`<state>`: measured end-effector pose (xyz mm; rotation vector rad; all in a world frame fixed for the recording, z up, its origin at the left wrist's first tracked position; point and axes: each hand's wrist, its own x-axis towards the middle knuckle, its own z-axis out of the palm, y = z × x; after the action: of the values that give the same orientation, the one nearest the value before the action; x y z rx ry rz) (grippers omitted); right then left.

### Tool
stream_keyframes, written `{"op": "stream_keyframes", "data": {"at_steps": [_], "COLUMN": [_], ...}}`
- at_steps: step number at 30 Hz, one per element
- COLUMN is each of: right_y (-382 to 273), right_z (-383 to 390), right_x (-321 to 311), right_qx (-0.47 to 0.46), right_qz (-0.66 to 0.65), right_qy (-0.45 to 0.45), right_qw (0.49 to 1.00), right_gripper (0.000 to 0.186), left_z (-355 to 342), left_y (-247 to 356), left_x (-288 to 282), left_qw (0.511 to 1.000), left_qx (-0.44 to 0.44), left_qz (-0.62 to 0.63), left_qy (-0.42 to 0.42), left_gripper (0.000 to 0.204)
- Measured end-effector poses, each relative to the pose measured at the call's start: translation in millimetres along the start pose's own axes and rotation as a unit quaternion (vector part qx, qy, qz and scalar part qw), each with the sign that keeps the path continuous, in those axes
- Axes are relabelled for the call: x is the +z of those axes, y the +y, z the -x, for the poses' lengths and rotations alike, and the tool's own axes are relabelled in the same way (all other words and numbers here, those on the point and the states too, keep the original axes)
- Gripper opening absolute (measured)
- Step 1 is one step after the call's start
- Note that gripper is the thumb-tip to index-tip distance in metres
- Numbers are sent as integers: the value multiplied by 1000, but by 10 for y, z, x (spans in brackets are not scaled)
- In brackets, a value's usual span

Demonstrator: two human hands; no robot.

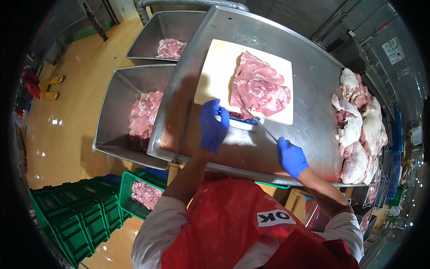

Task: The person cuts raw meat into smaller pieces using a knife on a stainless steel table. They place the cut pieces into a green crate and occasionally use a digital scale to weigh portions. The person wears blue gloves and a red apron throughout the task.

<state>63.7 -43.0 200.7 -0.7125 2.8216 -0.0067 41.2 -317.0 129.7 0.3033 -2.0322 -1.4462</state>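
Note:
My left hand (212,125), in a blue glove, has curled fingers beside the board's lower left edge; what they hold is unclear. My right hand (291,157), also gloved, grips a long, thin knife (264,127), its tip at a raw boneless cut of meat (260,83). The meat lies on a pale cutting board (210,67) resting on a scale (242,124) on a steel table (313,143). A long, thin metal tool (182,139) with a wooden handle lies left of the board.
Pale meat pieces (358,125) pile at the table's right. Two steel bins (112,112) (143,40) of meat stand left. A green crate (127,197) of trimmings, stacked green crates (76,215) and a yellow pallet jack (51,87) are left on the floor. Blue crates (394,152) stand far right.

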Motion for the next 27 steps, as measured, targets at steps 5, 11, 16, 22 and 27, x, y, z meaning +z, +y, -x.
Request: {"op": "stream_keyframes", "data": {"at_steps": [5,11,16,22,27], "right_y": [-245,-749,-984,-344,-24], "right_z": [-208,-896,-1278,-709,-89], "right_x": [-193,-127,-152,142,-119], "right_qx": [-37,-46,-45,-34,-26], "right_qz": [-64,-115,-149,-21,48], "right_qy": [143,189,125,29,-38], "right_qw": [987,974,980,999,998], "right_gripper": [11,11,16,21,19], "left_z": [26,-101,-86,-211,-422], "left_y": [252,-100,-112,-17,-96], "left_x": [272,331,241,-56,-248], "left_qw": [981,993,989,999,991], "left_qx": [164,114,140,30,-23], "left_qz": [-102,3,-35,-5,116], "left_qy": [9,15,16,-11,59], "left_gripper": [36,18,17,12,8]}}
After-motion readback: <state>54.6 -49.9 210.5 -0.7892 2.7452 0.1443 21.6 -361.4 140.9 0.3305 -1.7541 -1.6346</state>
